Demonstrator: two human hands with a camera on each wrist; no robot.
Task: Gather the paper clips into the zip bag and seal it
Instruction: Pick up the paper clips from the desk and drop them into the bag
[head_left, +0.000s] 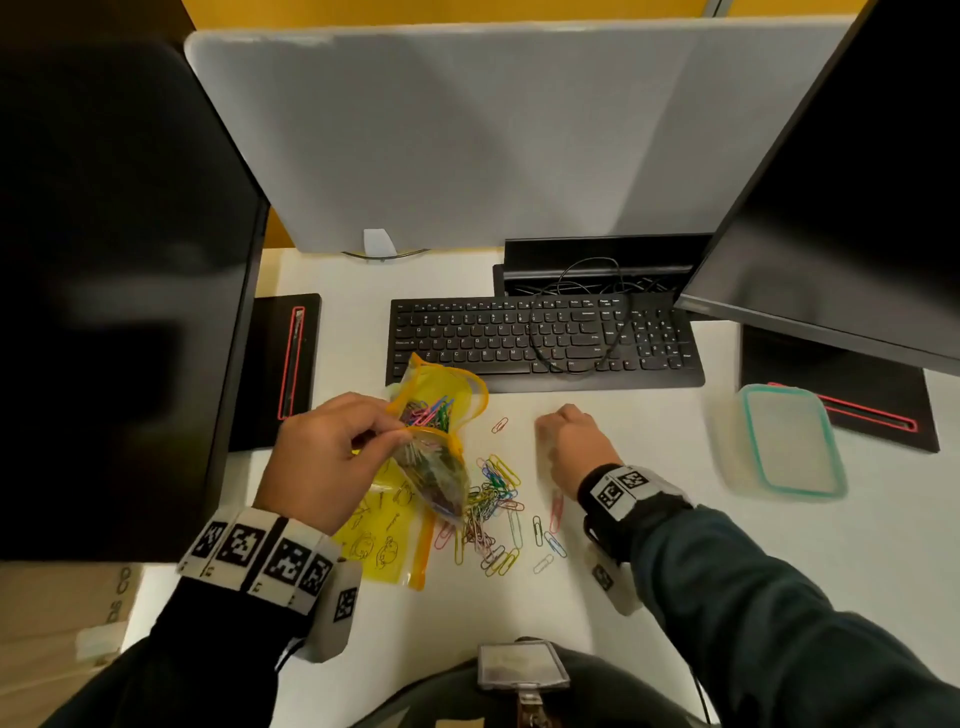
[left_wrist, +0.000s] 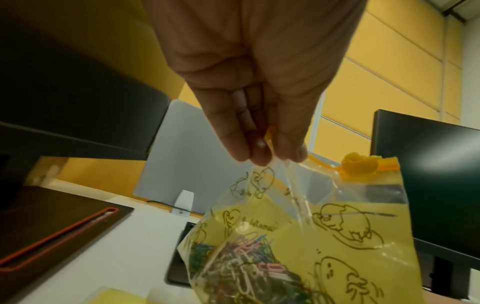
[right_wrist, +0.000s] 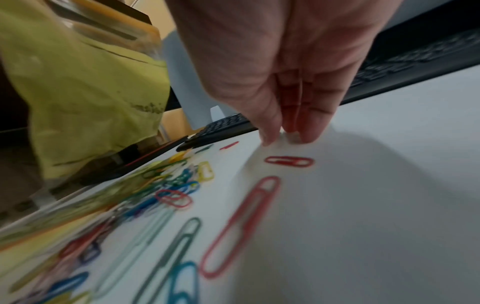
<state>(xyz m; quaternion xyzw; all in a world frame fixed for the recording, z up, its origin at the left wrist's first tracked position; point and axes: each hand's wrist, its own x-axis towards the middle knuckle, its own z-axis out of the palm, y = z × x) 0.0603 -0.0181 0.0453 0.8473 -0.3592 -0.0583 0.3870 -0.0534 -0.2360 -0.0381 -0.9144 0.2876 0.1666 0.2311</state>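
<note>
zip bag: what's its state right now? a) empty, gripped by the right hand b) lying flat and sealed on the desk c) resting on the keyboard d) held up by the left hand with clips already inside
d: the left hand pinches the zip bag by its top edge, lifted off the desk, with colored paper clips bunched at the bottom.

Head cam looks down; wrist cams close, share desk (head_left: 649, 467).

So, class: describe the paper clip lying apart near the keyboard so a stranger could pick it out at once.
Start at the black keyboard on the white desk. Just below its front edge, between the yellow zip bag and the right hand, lies one small red paper clip. It lies alone, above the pile.
</note>
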